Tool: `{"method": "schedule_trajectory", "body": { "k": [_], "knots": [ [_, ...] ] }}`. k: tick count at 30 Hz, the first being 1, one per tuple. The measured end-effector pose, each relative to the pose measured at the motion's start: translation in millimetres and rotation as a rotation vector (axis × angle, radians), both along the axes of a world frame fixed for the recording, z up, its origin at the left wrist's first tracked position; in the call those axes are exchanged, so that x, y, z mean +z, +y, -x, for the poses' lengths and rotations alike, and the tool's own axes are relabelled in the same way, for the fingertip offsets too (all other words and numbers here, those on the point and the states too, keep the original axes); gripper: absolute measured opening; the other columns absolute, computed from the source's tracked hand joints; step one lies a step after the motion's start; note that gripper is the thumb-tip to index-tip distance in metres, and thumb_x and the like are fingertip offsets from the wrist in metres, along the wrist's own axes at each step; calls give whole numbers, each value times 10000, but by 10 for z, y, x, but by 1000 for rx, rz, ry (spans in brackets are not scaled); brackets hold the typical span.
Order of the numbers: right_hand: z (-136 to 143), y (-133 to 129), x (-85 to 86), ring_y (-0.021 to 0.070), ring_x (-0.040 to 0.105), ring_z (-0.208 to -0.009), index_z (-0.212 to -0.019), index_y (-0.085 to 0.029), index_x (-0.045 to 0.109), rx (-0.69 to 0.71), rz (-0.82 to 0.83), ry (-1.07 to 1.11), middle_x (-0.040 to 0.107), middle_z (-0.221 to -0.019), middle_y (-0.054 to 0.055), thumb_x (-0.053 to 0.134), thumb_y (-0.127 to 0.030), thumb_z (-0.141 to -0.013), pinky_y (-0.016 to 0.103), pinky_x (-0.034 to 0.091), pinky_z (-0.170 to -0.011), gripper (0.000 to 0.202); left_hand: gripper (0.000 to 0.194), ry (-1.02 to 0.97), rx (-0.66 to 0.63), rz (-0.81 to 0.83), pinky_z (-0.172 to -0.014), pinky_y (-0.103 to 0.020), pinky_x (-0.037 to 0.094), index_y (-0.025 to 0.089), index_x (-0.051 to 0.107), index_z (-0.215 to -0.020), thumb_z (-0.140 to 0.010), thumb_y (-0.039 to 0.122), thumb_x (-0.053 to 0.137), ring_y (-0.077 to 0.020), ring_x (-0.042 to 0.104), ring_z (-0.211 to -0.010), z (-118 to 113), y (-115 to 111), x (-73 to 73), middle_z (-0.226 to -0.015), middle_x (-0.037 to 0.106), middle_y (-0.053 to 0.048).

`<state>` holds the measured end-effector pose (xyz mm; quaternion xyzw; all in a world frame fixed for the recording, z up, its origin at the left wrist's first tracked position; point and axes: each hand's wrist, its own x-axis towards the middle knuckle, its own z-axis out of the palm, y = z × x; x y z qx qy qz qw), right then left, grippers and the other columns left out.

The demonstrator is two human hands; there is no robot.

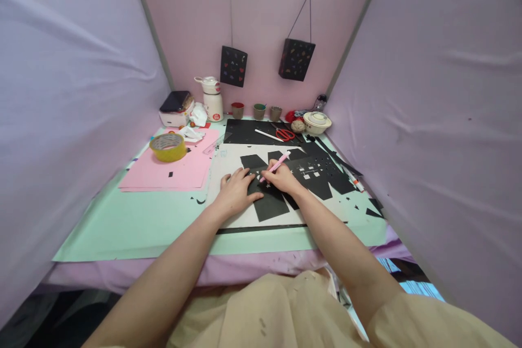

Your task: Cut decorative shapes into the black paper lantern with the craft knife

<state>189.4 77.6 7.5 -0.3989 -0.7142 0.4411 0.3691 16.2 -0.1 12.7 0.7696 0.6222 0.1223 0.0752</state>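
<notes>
My right hand [283, 178] is closed around a slim pink pen-shaped craft knife [275, 166], which leans up to the right. Its lower end meets a black cut-out card [272, 207] with small shapes cut through it; the tip is too small to make out. My left hand [235, 193] lies flat on the left side of this card, fingers spread and thumb stretched toward the middle. Beneath the card is a pale board [228, 174]. More black card with small square holes [322, 182] extends to the right of my right hand.
Yellow tape roll [168, 153] rests on pink sheets [138, 174] at left. Behind the board are red scissors [285, 135] and a white pen [269, 135] on black paper. A bottle [212, 106], small cups [259, 112] and a lidded bowl [317, 123] line the back. Fabric walls stand both sides.
</notes>
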Motion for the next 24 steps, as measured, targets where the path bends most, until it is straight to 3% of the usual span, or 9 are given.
{"method": "schedule_trajectory", "body": {
  "k": [24],
  "knots": [
    [-11, 41, -34, 160, 635, -598, -644, -227, 429, -53, -34, -29, 589, -541, -56, 611, -250, -729, 237, 423, -543, 201, 572, 18, 10, 10, -1132, -584, 266, 190, 528, -1347, -894, 534, 592, -325, 339, -1411, -16, -15, 43, -1505, 423, -125]
  ]
}}
